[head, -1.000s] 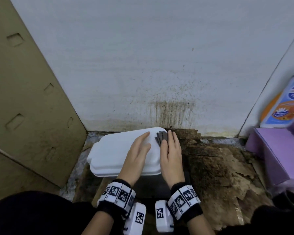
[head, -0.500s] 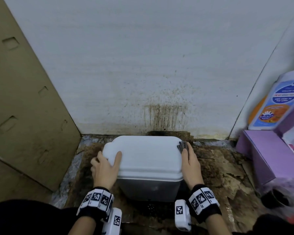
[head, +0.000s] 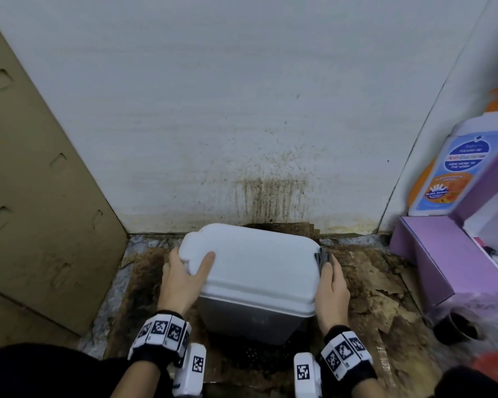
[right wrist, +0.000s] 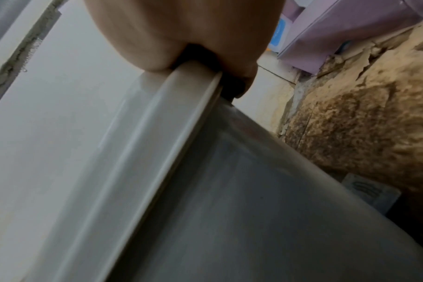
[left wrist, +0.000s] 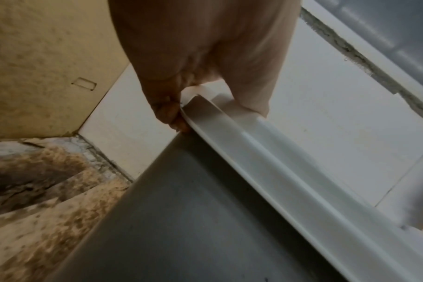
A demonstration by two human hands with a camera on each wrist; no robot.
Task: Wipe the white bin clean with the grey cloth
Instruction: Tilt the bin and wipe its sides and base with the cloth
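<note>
The white bin stands on the dirty floor against the wall, with its lid closed and its grey body below. My left hand grips the lid's left rim, thumb on top and fingers curled under the edge. At the right rim, my right hand holds the folded grey cloth against the lid's edge. In the right wrist view the dark cloth is pinched between my hand and the rim.
A tan cardboard sheet leans at the left. The white wall behind the bin is stained brown. A purple box, a cleaner bottle and a dark cup stand at the right. Torn, soiled cardboard covers the floor.
A second ago both hands lay on top of the lid's right end. They have moved apart to opposite rims, and the bin now sits squarely in front of me.
</note>
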